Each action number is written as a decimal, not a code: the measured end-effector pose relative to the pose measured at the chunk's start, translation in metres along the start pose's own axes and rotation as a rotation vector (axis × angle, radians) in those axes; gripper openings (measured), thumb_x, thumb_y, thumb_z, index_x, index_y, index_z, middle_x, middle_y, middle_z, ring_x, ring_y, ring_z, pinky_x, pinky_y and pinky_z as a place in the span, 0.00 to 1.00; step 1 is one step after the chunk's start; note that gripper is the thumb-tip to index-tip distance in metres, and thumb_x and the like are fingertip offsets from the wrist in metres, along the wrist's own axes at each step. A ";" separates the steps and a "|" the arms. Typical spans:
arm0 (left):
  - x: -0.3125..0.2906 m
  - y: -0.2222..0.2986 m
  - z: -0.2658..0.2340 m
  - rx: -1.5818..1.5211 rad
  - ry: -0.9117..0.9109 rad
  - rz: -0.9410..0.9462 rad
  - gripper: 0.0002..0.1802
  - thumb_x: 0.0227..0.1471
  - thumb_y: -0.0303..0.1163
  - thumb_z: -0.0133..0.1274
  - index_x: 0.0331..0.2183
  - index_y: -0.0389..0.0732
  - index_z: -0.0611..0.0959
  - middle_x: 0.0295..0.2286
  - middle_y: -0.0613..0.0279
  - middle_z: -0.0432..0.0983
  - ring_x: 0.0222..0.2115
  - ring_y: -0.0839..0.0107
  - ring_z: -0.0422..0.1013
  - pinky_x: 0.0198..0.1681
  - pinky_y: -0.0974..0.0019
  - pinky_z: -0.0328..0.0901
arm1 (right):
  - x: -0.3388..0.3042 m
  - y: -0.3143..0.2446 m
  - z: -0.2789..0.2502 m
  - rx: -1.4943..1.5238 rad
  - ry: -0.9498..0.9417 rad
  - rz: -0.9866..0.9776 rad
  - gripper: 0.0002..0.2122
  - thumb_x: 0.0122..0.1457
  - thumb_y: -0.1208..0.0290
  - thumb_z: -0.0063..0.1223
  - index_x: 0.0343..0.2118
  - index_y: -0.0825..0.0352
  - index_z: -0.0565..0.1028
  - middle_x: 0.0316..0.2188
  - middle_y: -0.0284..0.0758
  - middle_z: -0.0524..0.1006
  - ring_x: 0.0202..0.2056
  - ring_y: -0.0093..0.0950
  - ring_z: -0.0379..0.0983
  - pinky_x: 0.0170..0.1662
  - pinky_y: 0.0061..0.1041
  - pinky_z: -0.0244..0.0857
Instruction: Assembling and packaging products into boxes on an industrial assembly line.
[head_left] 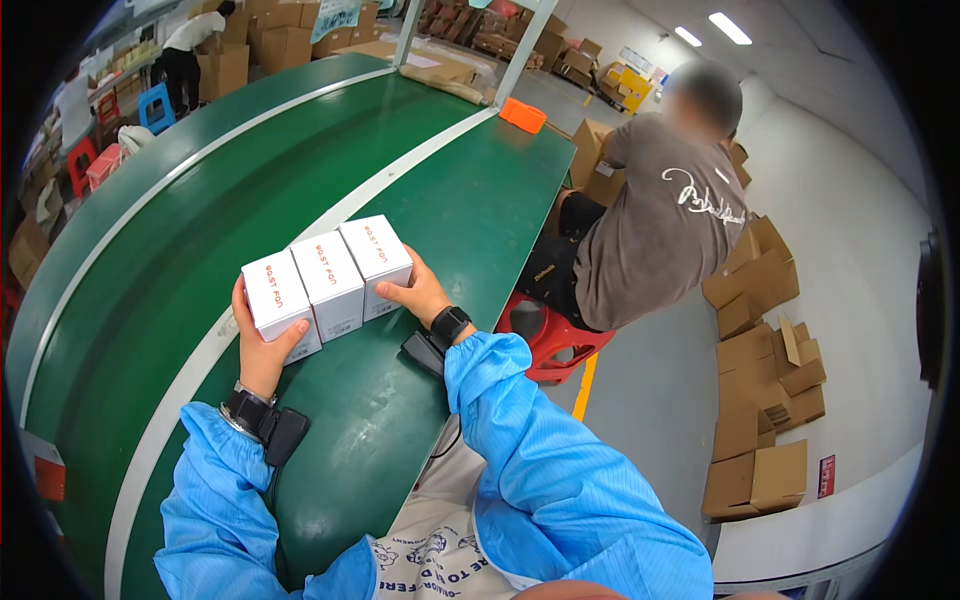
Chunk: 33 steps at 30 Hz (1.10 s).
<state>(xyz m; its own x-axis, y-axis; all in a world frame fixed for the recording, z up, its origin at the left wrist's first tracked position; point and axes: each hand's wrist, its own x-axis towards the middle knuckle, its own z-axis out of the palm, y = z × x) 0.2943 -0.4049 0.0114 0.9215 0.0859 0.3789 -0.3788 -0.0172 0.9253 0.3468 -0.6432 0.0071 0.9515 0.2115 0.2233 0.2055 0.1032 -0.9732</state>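
Note:
Three small white boxes with red printing stand side by side in a row over the green work table (370, 420). At the left end, my left hand (262, 350) wraps round the left white box (275, 290), thumb on its near face. My right hand (425, 290) grips the right white box (377, 250) from its right side, thumb on the front. Between them the middle white box (328, 270) is squeezed by its neighbours. Whether the row rests on the table or is lifted slightly, I cannot tell. Black straps with small devices circle both wrists.
A green conveyor belt (190, 300) runs beside the table, past a pale metal rail. An orange tray (522, 115) lies at the table's far corner. To the right, a person (655, 210) sits on a red stool (555, 345). Open cardboard boxes (765, 390) line the wall.

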 end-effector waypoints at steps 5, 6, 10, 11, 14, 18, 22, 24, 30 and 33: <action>-0.002 0.001 0.000 0.026 0.005 0.021 0.49 0.32 0.31 0.60 0.52 0.41 0.48 0.47 0.53 0.54 0.48 0.64 0.55 0.49 0.64 0.53 | 0.000 -0.003 0.004 0.010 -0.005 0.002 0.35 0.41 0.71 0.60 0.52 0.67 0.53 0.45 0.37 0.64 0.47 0.27 0.60 0.50 0.25 0.53; -0.005 0.003 0.000 0.042 0.002 0.011 0.49 0.32 0.31 0.60 0.52 0.40 0.48 0.48 0.53 0.53 0.48 0.64 0.54 0.50 0.64 0.53 | -0.002 -0.003 0.005 0.022 0.014 0.002 0.34 0.42 0.70 0.59 0.52 0.68 0.54 0.45 0.36 0.64 0.47 0.26 0.60 0.50 0.25 0.53; -0.020 0.004 0.010 0.147 0.075 -0.002 0.48 0.32 0.31 0.60 0.51 0.37 0.49 0.48 0.52 0.50 0.49 0.63 0.52 0.50 0.63 0.52 | -0.016 -0.002 0.008 0.060 0.080 -0.008 0.30 0.44 0.71 0.57 0.50 0.68 0.57 0.45 0.36 0.65 0.47 0.25 0.60 0.49 0.23 0.54; -0.023 0.005 0.012 0.194 0.115 0.000 0.48 0.31 0.31 0.60 0.51 0.36 0.49 0.48 0.51 0.50 0.49 0.63 0.51 0.50 0.63 0.51 | -0.017 0.000 0.010 0.078 0.104 -0.023 0.28 0.45 0.73 0.55 0.50 0.68 0.57 0.45 0.36 0.65 0.47 0.25 0.60 0.49 0.23 0.54; -0.043 0.011 0.018 0.191 0.138 0.009 0.47 0.33 0.31 0.59 0.51 0.35 0.49 0.49 0.51 0.48 0.50 0.63 0.50 0.50 0.62 0.50 | -0.033 0.001 0.015 0.087 0.230 -0.030 0.25 0.47 0.76 0.53 0.49 0.68 0.58 0.43 0.35 0.66 0.45 0.24 0.61 0.48 0.22 0.56; -0.060 0.006 0.016 0.019 0.152 -0.023 0.41 0.39 0.32 0.55 0.50 0.34 0.51 0.48 0.52 0.50 0.49 0.64 0.51 0.50 0.64 0.50 | -0.067 -0.004 0.030 0.055 0.437 0.018 0.20 0.49 0.76 0.51 0.46 0.69 0.61 0.41 0.35 0.67 0.44 0.24 0.63 0.47 0.22 0.56; -0.052 0.005 0.011 -0.221 0.061 -0.116 0.32 0.46 0.36 0.48 0.49 0.33 0.54 0.45 0.53 0.55 0.47 0.66 0.55 0.50 0.68 0.50 | -0.080 -0.023 0.064 0.046 0.255 0.100 0.18 0.50 0.74 0.49 0.45 0.70 0.62 0.41 0.36 0.66 0.44 0.26 0.62 0.48 0.23 0.55; -0.047 0.000 0.007 -0.324 -0.067 -0.171 0.28 0.50 0.38 0.43 0.48 0.33 0.57 0.44 0.55 0.58 0.46 0.68 0.57 0.49 0.70 0.50 | -0.079 -0.037 0.095 0.081 -0.057 0.050 0.19 0.51 0.72 0.48 0.46 0.70 0.60 0.43 0.37 0.65 0.45 0.26 0.61 0.47 0.23 0.56; -0.032 -0.015 0.003 -0.355 -0.024 -0.235 0.26 0.52 0.42 0.40 0.48 0.35 0.59 0.45 0.54 0.58 0.46 0.69 0.56 0.49 0.70 0.51 | -0.042 -0.022 0.140 -0.116 -0.188 -0.053 0.25 0.50 0.68 0.50 0.48 0.71 0.57 0.46 0.39 0.62 0.48 0.28 0.59 0.49 0.24 0.54; -0.026 -0.027 -0.001 -0.201 0.175 -0.227 0.25 0.52 0.43 0.39 0.47 0.37 0.60 0.44 0.55 0.59 0.47 0.68 0.55 0.49 0.68 0.52 | -0.015 0.029 0.107 -0.068 -0.085 0.056 0.27 0.49 0.66 0.52 0.49 0.71 0.56 0.48 0.41 0.61 0.50 0.30 0.56 0.50 0.26 0.52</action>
<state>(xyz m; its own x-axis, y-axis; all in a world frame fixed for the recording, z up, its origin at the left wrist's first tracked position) 0.2809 -0.4052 -0.0238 0.9620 0.2351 0.1390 -0.1914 0.2174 0.9571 0.3138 -0.5399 -0.0190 0.9399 0.2966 0.1691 0.1700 0.0230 -0.9852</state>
